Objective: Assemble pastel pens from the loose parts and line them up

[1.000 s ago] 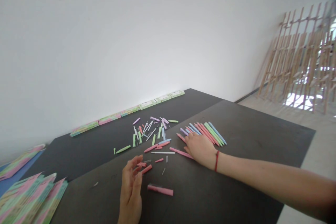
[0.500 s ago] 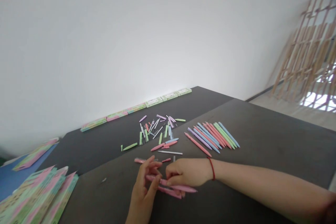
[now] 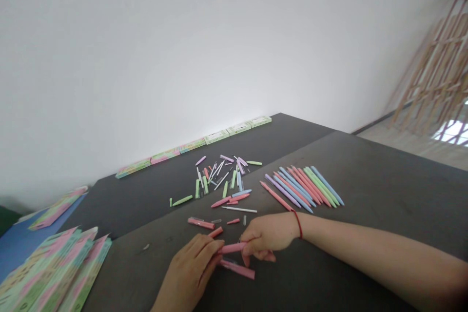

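My left hand [image 3: 192, 268] and my right hand [image 3: 265, 236] meet low in the middle of the view over a dark table [image 3: 365, 190]. Both pinch a short pink pen piece [image 3: 231, 247] between their fingertips. A second pink pen part [image 3: 237, 269] lies on the table just under them. My right wrist wears a red string. Another pink part [image 3: 201, 223] lies a little beyond my left hand. A neat row of assembled pastel pens [image 3: 303, 187] lies past my right hand.
A scatter of loose pen parts [image 3: 219, 180] in green, pink, purple and white lies mid-table. Pastel boxes [image 3: 193, 145] line the wall. Stacked pastel card packs [image 3: 54, 273] sit at the left. A wooden rack [image 3: 435, 73] leans at the far right.
My right hand came back from the row of finished pens to my left hand. Both hands took up a pink piece and now hold it between them.
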Motion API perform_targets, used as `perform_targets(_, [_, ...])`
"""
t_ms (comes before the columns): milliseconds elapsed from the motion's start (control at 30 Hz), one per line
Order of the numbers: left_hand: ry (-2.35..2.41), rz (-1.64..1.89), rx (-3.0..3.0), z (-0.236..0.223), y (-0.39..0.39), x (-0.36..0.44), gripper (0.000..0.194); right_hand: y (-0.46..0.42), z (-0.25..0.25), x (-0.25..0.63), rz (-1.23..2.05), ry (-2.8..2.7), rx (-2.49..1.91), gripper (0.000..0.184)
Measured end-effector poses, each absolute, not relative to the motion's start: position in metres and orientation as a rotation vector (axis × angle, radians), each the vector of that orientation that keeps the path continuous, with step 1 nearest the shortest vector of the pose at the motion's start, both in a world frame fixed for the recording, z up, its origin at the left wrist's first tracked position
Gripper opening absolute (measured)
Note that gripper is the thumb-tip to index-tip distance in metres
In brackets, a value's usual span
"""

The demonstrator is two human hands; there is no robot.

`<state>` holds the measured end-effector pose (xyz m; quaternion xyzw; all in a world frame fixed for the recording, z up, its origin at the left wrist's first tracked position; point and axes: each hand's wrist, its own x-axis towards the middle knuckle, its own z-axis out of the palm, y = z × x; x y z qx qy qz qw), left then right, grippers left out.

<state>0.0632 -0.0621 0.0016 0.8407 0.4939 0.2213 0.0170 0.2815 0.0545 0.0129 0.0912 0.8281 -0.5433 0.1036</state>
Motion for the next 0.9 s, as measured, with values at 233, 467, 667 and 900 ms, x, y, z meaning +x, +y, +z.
perform_targets(233, [1.638,0.529,2.489,0.006,-0.058,0.054,0.025,0.037,0.006,0.273,-0.210,3.167,0.574,0.026])
perform_targets(467, [1.913,0.302,2.472,0.015,-0.062,0.075,0.028,0.029,0.001,0.267,-0.080,3.229,0.563,0.019])
perform_targets(667, [1.923,-0.039,2.469,0.013,-0.069,0.101,0.028,0.022,-0.001,0.264,-0.153,3.253,0.412,0.025])
perform_targets(900, [1.666,0.312,2.162,0.020,-0.067,0.086,0.034,0.020,0.005,0.262,-0.059,3.354,0.210,0.023])
